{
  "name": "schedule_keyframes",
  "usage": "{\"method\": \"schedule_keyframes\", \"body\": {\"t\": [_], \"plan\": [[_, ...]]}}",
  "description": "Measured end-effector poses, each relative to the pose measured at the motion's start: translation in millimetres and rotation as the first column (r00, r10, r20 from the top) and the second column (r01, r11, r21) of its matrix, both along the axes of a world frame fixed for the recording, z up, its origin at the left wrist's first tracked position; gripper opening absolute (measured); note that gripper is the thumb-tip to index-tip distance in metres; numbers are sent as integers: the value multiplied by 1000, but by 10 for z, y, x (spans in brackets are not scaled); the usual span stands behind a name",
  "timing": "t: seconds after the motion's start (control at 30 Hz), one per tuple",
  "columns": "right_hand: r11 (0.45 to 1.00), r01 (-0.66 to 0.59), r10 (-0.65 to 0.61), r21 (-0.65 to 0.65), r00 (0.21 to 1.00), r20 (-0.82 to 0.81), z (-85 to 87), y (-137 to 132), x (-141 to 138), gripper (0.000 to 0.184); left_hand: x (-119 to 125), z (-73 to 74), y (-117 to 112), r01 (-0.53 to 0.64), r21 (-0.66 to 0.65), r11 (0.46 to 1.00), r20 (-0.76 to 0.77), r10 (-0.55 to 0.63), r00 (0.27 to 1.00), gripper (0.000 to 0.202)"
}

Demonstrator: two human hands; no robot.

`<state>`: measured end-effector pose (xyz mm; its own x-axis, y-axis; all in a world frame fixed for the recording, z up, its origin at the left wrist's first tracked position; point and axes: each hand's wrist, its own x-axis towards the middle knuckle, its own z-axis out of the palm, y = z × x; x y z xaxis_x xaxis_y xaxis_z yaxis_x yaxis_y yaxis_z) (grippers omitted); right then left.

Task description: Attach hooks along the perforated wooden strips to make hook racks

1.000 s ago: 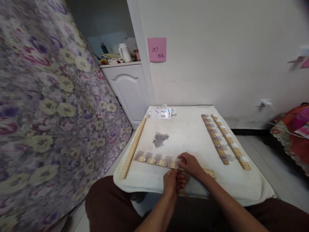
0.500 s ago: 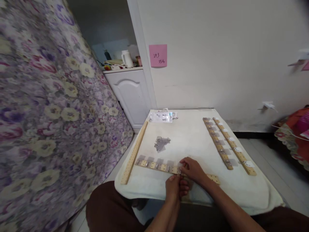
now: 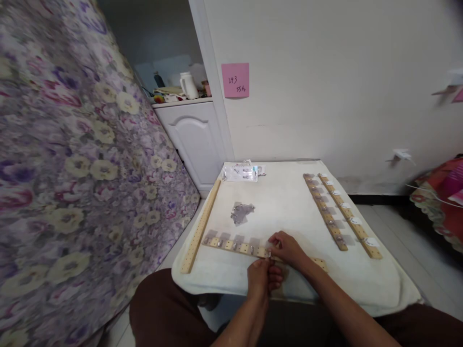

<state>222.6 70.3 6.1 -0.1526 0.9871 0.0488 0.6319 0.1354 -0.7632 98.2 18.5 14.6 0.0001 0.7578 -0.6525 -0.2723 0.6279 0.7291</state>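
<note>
A perforated wooden strip [image 3: 235, 246] lies across the near part of the white cloth-covered table [image 3: 285, 197], with several small metal clips in clear bags fixed along it. My left hand [image 3: 261, 277] is closed in a pinch at the strip's near edge, on something too small to make out. My right hand [image 3: 287, 248] rests on the strip just right of the last clip, fingers curled and pinching at the same spot. A loose pile of bagged metal clips [image 3: 241, 212] lies farther back.
A bare wooden strip [image 3: 200, 225] runs along the table's left edge. Two filled strips [image 3: 340, 216] lie at the right. Packets [image 3: 241, 172] sit at the back. A floral mattress [image 3: 72, 168] leans at the left, a white cabinet [image 3: 193, 135] stands behind, and a pink note [image 3: 235, 80] is on the wall.
Both hands stay pinched at the same spot on the strip. Only the camera view has shifted slightly.
</note>
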Motion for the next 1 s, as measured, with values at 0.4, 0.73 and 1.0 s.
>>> {"method": "schedule_keyframes", "body": {"t": [0.4,0.73,1.0], "plan": [[996,-53,51,-68,998,-37,-8,58,4,16,-15,-64,25,20,-21,1000,-1,-20,1000,16],[991,-121,117,-50,989,-85,-51,72,53,26,-35,-56,-10,17,17,1000,30,-17,999,17],[993,-119,120,23,991,-62,1,65,149,24,-42,-39,-23,25,40,999,31,-26,999,16]]}}
